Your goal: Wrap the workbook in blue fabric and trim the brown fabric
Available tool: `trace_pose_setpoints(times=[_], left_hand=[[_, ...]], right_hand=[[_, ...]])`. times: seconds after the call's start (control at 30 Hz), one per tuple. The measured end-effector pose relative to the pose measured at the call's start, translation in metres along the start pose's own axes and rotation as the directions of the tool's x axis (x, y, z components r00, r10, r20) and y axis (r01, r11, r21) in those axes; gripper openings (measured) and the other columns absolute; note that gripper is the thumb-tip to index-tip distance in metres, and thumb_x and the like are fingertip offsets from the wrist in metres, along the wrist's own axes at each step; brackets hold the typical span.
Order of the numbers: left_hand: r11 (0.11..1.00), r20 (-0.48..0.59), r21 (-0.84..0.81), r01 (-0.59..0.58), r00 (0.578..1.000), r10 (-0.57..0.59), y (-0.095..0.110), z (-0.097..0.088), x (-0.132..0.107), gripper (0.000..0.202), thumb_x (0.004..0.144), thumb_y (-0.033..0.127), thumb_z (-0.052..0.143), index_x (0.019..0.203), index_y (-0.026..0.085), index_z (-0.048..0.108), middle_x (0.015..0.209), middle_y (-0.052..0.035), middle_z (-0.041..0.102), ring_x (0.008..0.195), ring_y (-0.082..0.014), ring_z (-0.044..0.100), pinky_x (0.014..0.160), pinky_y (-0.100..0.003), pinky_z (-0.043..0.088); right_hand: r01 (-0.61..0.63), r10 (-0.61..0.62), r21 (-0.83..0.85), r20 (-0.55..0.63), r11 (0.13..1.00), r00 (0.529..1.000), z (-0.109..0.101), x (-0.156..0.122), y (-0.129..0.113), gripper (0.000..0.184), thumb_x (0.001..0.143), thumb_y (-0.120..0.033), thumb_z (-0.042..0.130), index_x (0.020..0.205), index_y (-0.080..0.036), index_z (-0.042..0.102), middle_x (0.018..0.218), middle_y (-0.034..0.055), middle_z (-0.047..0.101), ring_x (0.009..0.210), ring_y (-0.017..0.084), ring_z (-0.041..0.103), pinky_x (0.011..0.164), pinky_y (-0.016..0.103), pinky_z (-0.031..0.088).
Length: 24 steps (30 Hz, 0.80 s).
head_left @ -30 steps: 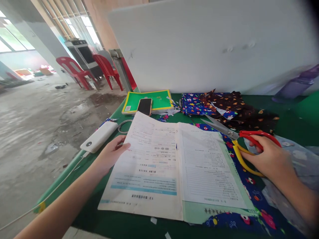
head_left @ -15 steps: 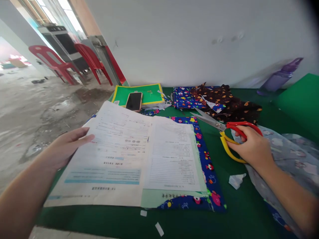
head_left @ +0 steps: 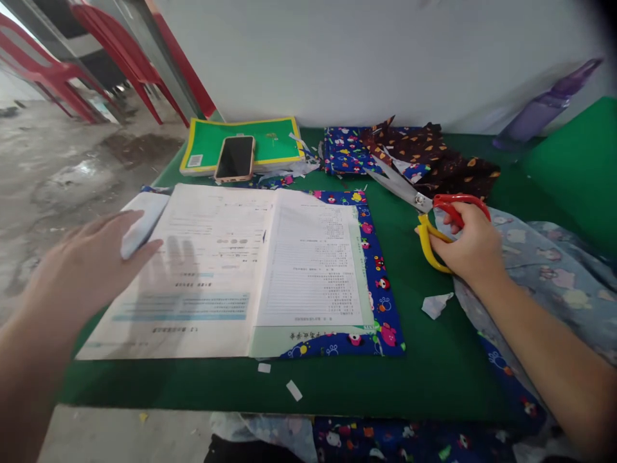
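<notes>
An opened book [head_left: 207, 276] lies on the green table, its printed pages upside down to me. Blue cartoon-patterned fabric [head_left: 380, 292] borders its right-hand cover and folds over the edge. Over the left edge of the book, my left hand [head_left: 103, 257] is stretched out with thumb and fingers apart. A white flap [head_left: 147, 218] stands up beside its fingertips; whether they touch it I cannot tell. My right hand [head_left: 470, 241] grips scissors [head_left: 405, 190] by the red and yellow handles, right of the book, blades apart and pointing away to the left.
A phone [head_left: 235, 158] rests on a green book [head_left: 274, 138] at the back. Beside it are brown fabric [head_left: 434, 154] and a purple bottle [head_left: 535, 116]. Grey-blue fabric [head_left: 544, 257] spreads under my right forearm. Paper scraps [head_left: 294, 390] lie near the front edge.
My left hand has let go of the page, which now lies flatter, and is spread at the book's left edge by the white flap. The view has tilted down; the scissors stay in my right hand.
</notes>
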<state>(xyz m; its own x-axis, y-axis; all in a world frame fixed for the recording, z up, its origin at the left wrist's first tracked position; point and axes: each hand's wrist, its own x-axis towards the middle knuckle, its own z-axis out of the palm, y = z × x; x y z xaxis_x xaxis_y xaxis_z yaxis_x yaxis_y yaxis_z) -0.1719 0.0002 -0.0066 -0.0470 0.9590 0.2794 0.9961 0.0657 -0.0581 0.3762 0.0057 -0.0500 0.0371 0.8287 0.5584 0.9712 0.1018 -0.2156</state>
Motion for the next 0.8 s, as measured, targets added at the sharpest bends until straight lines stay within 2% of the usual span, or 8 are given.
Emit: trace_pose_setpoints(times=[0.03,0.1,0.17,0.23,0.3,0.37,0.53,0.8], left_hand=[[0.999,-0.025,0.021,-0.038,0.999,0.039,0.016,-0.008,-0.01,0.051,0.09,0.051,0.043,0.131,0.021,0.047,0.133,-0.0047,0.053,0.115,-0.0323,0.054,0.092,-0.054,0.044],[0.987,-0.025,-0.056,-0.151,0.988,0.15,0.051,-0.023,-0.032,0.045,0.092,0.047,0.039,0.129,0.022,0.048,0.128,-0.0036,0.056,0.117,-0.0288,0.053,0.097,-0.049,0.043],[0.912,-0.056,-0.225,-0.344,0.939,0.341,0.085,-0.032,-0.055,0.041,0.091,0.045,0.041,0.123,0.023,0.052,0.12,-0.0043,0.059,0.114,-0.0256,0.055,0.102,-0.045,0.04],[0.786,-0.093,-0.333,-0.521,0.847,0.523,0.115,-0.034,-0.076,0.031,0.091,0.038,0.045,0.118,0.027,0.055,0.116,-0.0027,0.063,0.108,-0.0243,0.057,0.098,-0.045,0.043],[0.634,-0.139,-0.39,-0.668,0.723,0.677,0.139,-0.031,-0.095,0.028,0.09,0.029,0.048,0.116,0.027,0.056,0.108,-0.0016,0.067,0.099,-0.022,0.06,0.088,-0.041,0.048],[0.529,-0.196,-0.426,-0.734,0.646,0.738,0.16,-0.027,-0.111,0.028,0.089,0.021,0.05,0.117,0.022,0.057,0.106,-0.0043,0.068,0.095,-0.0211,0.061,0.083,-0.038,0.051],[0.504,-0.205,-0.445,-0.74,0.632,0.747,0.192,-0.022,-0.133,0.026,0.089,0.02,0.05,0.112,0.016,0.062,0.101,-0.0086,0.068,0.087,-0.0221,0.06,0.073,-0.037,0.052],[0.526,-0.222,-0.402,-0.749,0.637,0.738,0.199,-0.02,-0.132,0.026,0.088,0.018,0.051,0.109,0.013,0.064,0.097,-0.0099,0.068,0.084,-0.0225,0.057,0.069,-0.038,0.049]], right_hand=[[0.009,-0.009,0.008,-0.006,1.0,1.0,0.0,0.0,0.0,0.049,0.072,-0.05,0.064,0.108,-0.02,0.051,0.085,0.0037,0.055,0.067,0.018,0.049,0.064,0.033,0.044],[0.031,-0.03,0.032,-0.009,0.999,0.999,0.001,0.001,0.0,0.05,0.073,-0.051,0.063,0.108,-0.019,0.049,0.086,0.0047,0.053,0.07,0.019,0.049,0.07,0.036,0.045],[0.057,-0.058,0.067,0.022,0.996,0.998,0.002,0.002,0.001,0.048,0.074,-0.052,0.061,0.106,-0.019,0.048,0.087,0.0059,0.051,0.075,0.021,0.049,0.076,0.041,0.044],[0.064,-0.071,0.118,0.057,0.991,0.996,0.003,0.002,0.002,0.045,0.076,-0.053,0.059,0.103,-0.019,0.048,0.088,0.0065,0.05,0.078,0.022,0.049,0.077,0.042,0.045],[0.042,-0.052,0.158,0.063,0.987,0.997,0.004,0.001,0.002,0.045,0.078,-0.053,0.057,0.105,-0.019,0.047,0.089,0.0065,0.049,0.078,0.021,0.049,0.076,0.042,0.045],[0.019,-0.028,0.184,0.05,0.983,0.998,0.004,0.001,0.003,0.049,0.078,-0.052,0.057,0.111,-0.018,0.047,0.093,0.0067,0.049,0.075,0.019,0.049,0.074,0.04,0.047],[0.002,-0.004,0.194,0.011,0.981,1.0,0.005,0.001,0.005,0.055,0.077,-0.051,0.06,0.118,-0.017,0.047,0.096,0.006,0.049,0.072,0.016,0.048,0.07,0.037,0.048],[-0.034,0.036,0.26,-0.003,0.965,0.999,0.007,0.0,0.009,0.043,0.088,-0.046,0.048,0.116,-0.013,0.048,0.093,0.0036,0.05,0.072,0.013,0.05,0.072,0.038,0.046]])
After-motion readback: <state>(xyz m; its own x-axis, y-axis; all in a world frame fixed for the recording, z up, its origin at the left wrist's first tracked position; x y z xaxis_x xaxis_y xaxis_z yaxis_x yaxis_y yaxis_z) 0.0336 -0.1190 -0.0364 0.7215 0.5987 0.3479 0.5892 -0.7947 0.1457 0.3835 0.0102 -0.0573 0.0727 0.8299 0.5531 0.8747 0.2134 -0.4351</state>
